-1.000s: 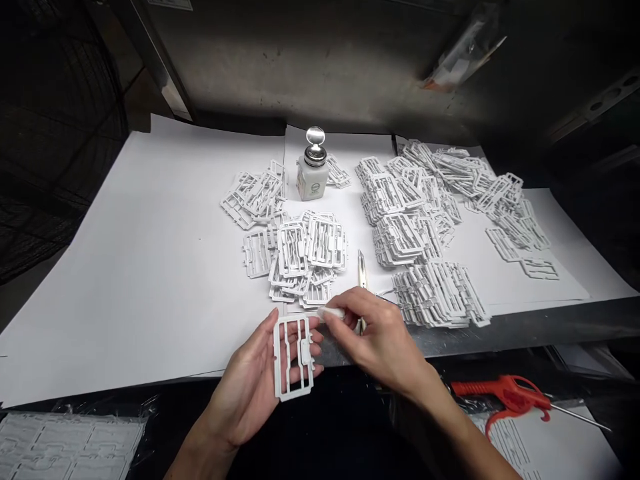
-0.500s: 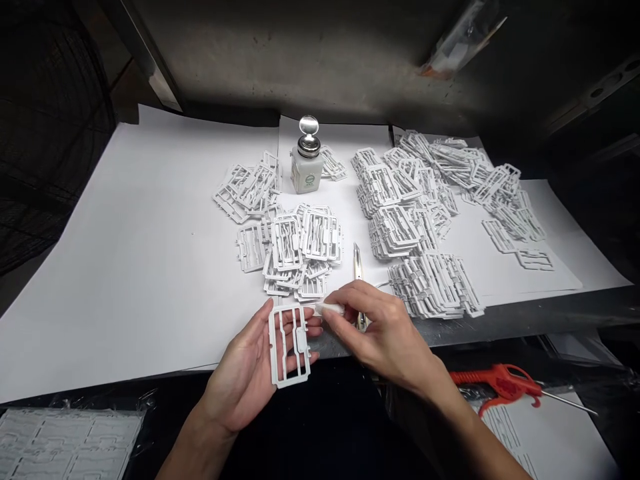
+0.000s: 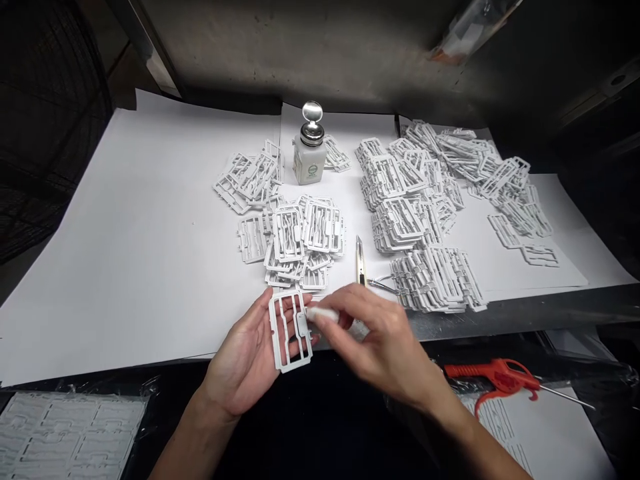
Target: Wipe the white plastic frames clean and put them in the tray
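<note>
Near the front edge of the paper-covered table, my left hand [image 3: 245, 360] holds a white plastic frame [image 3: 277, 340] with slots, palm up, its thumb on the left rim and fingers behind. My right hand [image 3: 377, 333] pinches a small white wad [image 3: 323, 313], perhaps cotton or cloth, between thumb and fingers. The wad touches, or nearly touches, the right side of the frame by its small tab. Just beyond my hands lies a loose heap of similar white frames [image 3: 289, 233]. Past my right hand rests a box cutter [image 3: 361, 260], beside metal pliers [image 3: 384, 285] partly hidden by the hand.
A pump bottle [image 3: 309, 163] with its metal lid up stands behind the heap. Stacked white frames [image 3: 435, 280] fill the right side. A red air blow gun [image 3: 505, 377] lies below the table edge at right. Bagged white parts [image 3: 70, 433] sit at lower left.
My right hand has brought the white wad left, onto or close to the frame's right side. The frame stays in my left hand. The whole view has shifted slightly.
</note>
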